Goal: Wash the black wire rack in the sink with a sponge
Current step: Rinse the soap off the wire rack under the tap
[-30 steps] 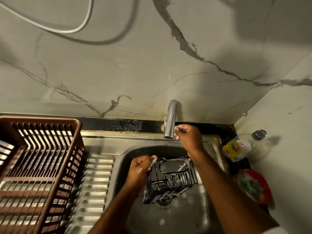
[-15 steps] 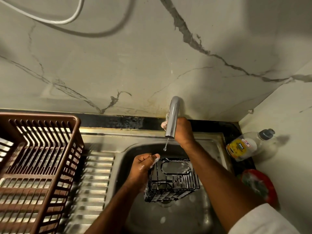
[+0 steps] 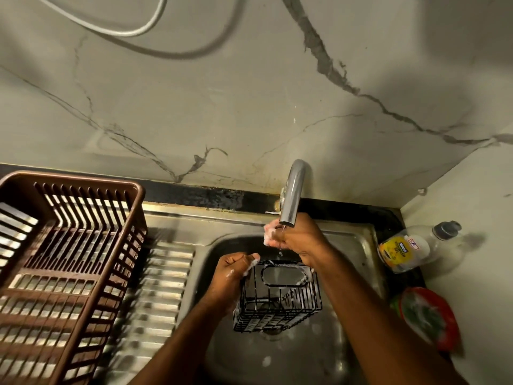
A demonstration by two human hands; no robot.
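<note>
The black wire rack stands tilted in the steel sink, over the drain. My left hand, foamy at the fingers, grips the rack's upper left edge. My right hand is above the rack's far side, right under the chrome tap. Its soapy fingers are loosely bent and I see nothing in them. A thin trickle of water falls from the spout past that hand. A red dish on the right holds a green, foamy scrub pad.
A brown plastic dish basket sits on the ribbed drainboard at the left. A dish soap bottle lies on the counter right of the sink. The marble wall stands close behind the tap.
My right hand went from the tap's front to behind it, then came back under the spout. Water started dripping. The left hand kept its hold on the rack.
</note>
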